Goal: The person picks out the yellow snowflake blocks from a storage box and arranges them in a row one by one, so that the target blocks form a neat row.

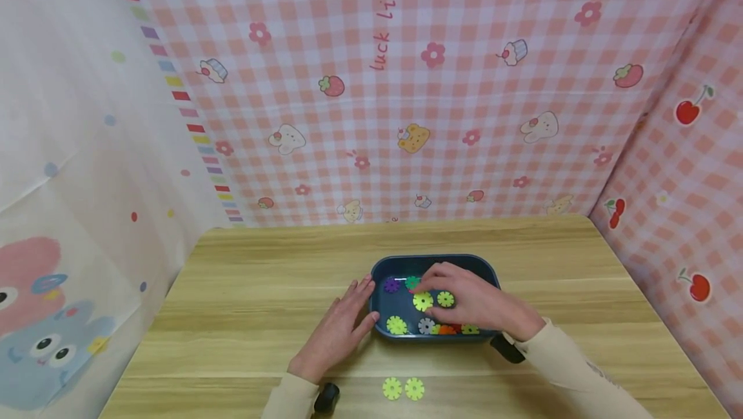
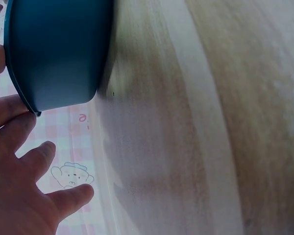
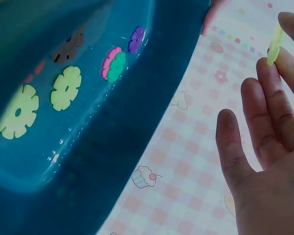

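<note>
My right hand (image 1: 464,296) is over a dark blue plastic tray (image 1: 380,309). Between its thumb and fingertips it pinches a yellow-green snowflake disc (image 3: 274,44), seen edge-on in the right wrist view. My left hand (image 1: 342,325) rests its fairly straight fingers against the tray's left rim. Inside the tray lie a purple disc (image 1: 391,285), a green disc (image 1: 412,283) over a pink one, a grey disc (image 1: 426,326), an orange disc (image 1: 447,329) and several yellow-green discs (image 1: 396,325). My right wrist hides part of the tray.
Two yellow-green discs (image 1: 391,389) lie side by side on the wooden table (image 1: 261,303), in front of the tray. A pink checked cloth (image 1: 371,116) hangs behind the table, and patterned cloths stand at both sides.
</note>
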